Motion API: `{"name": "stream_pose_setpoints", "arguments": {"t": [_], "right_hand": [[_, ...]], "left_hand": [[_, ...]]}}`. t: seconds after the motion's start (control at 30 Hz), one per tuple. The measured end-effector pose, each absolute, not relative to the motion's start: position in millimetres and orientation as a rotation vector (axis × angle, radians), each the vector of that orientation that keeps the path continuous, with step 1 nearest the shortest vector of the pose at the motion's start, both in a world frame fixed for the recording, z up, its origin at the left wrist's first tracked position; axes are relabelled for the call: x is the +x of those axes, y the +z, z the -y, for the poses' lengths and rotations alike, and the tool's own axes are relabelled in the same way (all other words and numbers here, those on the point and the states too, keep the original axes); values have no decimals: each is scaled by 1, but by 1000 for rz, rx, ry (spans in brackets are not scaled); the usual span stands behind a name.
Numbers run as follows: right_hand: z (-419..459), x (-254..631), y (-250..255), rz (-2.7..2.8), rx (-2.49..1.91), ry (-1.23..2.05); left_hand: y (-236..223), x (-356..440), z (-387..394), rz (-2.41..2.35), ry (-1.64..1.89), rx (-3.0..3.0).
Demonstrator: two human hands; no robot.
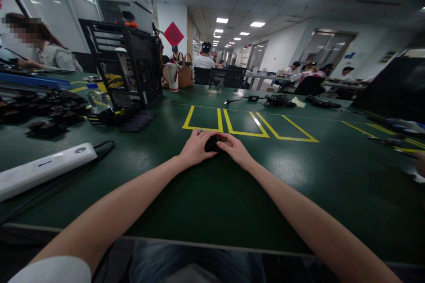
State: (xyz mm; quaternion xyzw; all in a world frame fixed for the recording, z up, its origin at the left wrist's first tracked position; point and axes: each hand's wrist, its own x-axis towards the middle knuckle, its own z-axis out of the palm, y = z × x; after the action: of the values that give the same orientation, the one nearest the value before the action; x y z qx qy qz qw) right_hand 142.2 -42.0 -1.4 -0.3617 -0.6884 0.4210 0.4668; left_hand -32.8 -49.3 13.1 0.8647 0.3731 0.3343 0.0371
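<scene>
A small black object (pixel 211 144), dark and partly covered by fingers, is held just above or on the green table in front of me; its kind cannot be made out. My left hand (pixel 197 146) curls round its left side, thumb below and fingers over the top. From the right, my right hand (pixel 234 148) presses its fingertips against the same object. Both hands are closed on it, close to the near edge of the yellow tape outlines (pixel 229 133) on the tabletop.
A white power strip (pixel 46 168) lies at left on the green table (pixel 212 203). Behind it are black parts (pixel 46 110), a plastic bottle (pixel 98 99) and an open computer case (pixel 133 61). Further back stand a cup (pixel 173 77) and coiled cables (pixel 279 100). Someone's hand (pixel 420 163) shows at right.
</scene>
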Motion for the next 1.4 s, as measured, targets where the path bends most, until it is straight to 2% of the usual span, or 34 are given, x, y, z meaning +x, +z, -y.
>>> {"name": "stream_pose_setpoints", "arguments": {"t": [0.17,0.47,0.8,1.13,1.4], "right_hand": [[45,144,-2,1659,-831,1172],[44,140,-2,1641,-855,1063],[47,143,-3,1661,-804,1169],[43,141,-1,1671,-857,1050],[46,143,-3,1640,-801,1172]], "left_hand": [[13,-33,49,-1145,1032,2656],[14,-33,50,-1142,1028,2655],[12,-33,49,-1137,1043,2658],[12,-32,49,-1133,1061,2681],[11,-32,48,-1132,1058,2679]]}}
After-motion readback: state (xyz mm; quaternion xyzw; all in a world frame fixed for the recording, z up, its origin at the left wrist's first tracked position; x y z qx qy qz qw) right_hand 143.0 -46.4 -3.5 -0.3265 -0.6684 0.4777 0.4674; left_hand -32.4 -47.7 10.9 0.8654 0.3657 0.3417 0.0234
